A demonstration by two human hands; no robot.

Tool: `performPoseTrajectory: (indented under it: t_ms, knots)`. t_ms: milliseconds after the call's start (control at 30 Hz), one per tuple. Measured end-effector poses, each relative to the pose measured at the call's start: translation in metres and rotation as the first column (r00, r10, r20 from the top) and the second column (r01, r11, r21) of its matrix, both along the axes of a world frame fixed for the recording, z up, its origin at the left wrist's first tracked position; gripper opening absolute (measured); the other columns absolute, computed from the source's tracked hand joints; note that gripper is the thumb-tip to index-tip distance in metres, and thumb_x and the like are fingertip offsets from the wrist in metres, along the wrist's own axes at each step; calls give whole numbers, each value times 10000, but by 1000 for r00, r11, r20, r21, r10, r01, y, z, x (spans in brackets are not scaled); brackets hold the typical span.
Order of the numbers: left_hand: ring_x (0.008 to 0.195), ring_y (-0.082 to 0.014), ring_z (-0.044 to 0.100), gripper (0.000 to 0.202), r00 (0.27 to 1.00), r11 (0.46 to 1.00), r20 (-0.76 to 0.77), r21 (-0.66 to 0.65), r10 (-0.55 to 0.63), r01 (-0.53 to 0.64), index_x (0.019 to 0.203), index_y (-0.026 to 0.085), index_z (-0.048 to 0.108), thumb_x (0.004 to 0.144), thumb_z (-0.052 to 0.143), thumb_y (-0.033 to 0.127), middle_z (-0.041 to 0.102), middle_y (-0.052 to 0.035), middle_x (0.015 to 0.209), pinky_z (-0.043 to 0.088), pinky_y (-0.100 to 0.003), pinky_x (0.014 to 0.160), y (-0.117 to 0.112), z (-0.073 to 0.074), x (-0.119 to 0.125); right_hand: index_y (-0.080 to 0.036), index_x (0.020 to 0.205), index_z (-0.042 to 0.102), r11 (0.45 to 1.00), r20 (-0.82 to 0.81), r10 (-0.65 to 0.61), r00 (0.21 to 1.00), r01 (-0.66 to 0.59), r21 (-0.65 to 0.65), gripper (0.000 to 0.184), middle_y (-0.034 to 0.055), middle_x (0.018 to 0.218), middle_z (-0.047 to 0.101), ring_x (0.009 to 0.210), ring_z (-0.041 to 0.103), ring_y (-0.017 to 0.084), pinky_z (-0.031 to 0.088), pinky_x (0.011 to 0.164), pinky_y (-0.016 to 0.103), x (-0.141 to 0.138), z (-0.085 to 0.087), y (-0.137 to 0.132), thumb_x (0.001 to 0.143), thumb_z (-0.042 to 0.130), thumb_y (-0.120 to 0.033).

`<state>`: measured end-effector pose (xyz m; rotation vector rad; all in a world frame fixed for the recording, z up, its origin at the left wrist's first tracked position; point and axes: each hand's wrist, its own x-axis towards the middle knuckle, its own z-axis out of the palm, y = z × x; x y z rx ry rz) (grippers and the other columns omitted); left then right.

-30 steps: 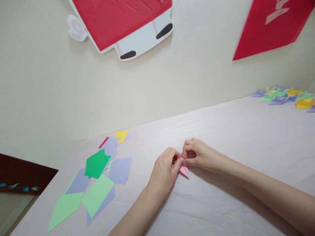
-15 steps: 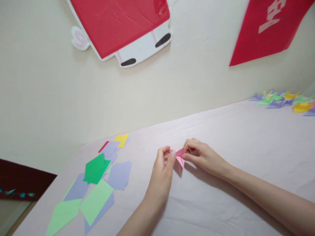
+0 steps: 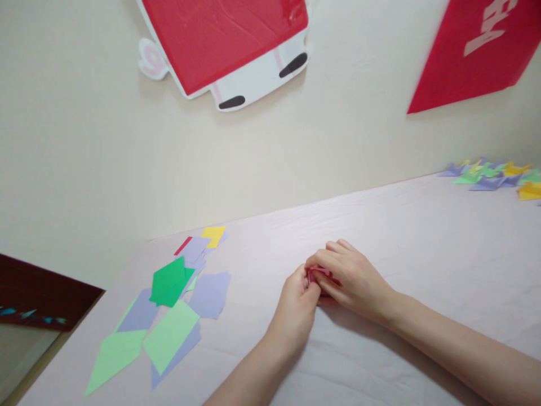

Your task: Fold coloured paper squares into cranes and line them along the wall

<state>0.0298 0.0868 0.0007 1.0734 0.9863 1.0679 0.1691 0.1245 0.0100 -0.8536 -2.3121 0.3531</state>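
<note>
A small folded red-pink paper piece (image 3: pixel 318 274) lies on the pale table cloth (image 3: pixel 422 242), mostly covered by my two hands. My left hand (image 3: pixel 298 307) pinches its near left edge with curled fingers. My right hand (image 3: pixel 350 277) lies over it from the right, fingers bent and pressing down on the paper. Only a sliver of the paper shows between the fingers.
Loose paper sheets, light green (image 3: pixel 169 335), dark green (image 3: pixel 169 282), lilac (image 3: pixel 209 293), yellow (image 3: pixel 213 235) and red, lie to the left. Several folded coloured paper figures (image 3: pixel 494 175) sit at the far right. Red decorations (image 3: pixel 228 39) hang on the wall.
The paper piece was held up slightly between both hands; now it is down on the cloth with my right hand closed over it. The view shifted a little.
</note>
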Motion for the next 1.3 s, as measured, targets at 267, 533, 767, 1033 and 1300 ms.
performPoseTrajectory:
  t_ms: [267, 533, 767, 1033, 1300]
  knots:
    - [706, -177, 684, 329, 987, 972, 60, -171, -150, 159, 964, 109, 632, 764, 695, 362, 690, -76, 804, 494, -222, 585, 3, 11, -7, -207, 796, 640, 963, -179, 53, 982, -98, -253, 161, 27, 698, 598, 735, 535, 186, 409, 672, 294, 8, -2, 3, 892, 512, -198]
    - [745, -179, 689, 409, 971, 968, 122, -120, -205, 220, 1048, 83, 614, 854, 648, 441, 700, -117, 845, 521, -239, 654, 3, 8, -16, -191, 887, 655, 865, -311, -53, 949, -112, -489, 153, 28, 761, 629, 708, 592, 163, 452, 634, 268, 7, -4, 2, 897, 526, -273]
    - [669, -156, 686, 373, 999, 996, -41, -93, -13, 10, 946, 100, 582, 893, 578, 469, 698, -115, 892, 510, -219, 556, 2, -1, -13, -187, 808, 594, 813, -361, -166, 918, -81, -577, 168, 4, 709, 616, 654, 586, 153, 453, 606, 263, 6, -4, 1, 886, 543, -328]
    - [600, -146, 673, 348, 985, 997, -153, -7, 81, -83, 891, 121, 575, 910, 544, 468, 711, -95, 831, 490, -203, 483, -2, -4, -12, -177, 745, 616, 772, -397, -189, 898, -114, -625, 250, 7, 694, 628, 666, 574, 151, 437, 619, 253, 5, -2, -1, 884, 561, -378]
    - [637, -133, 677, 334, 984, 998, -168, 29, 60, -55, 922, 120, 601, 945, 507, 440, 732, -111, 907, 453, -182, 489, -2, -4, -13, -191, 656, 567, 763, -358, -253, 899, -42, -644, 320, -25, 594, 552, 571, 490, 128, 378, 573, 246, 6, -3, 1, 879, 531, -417]
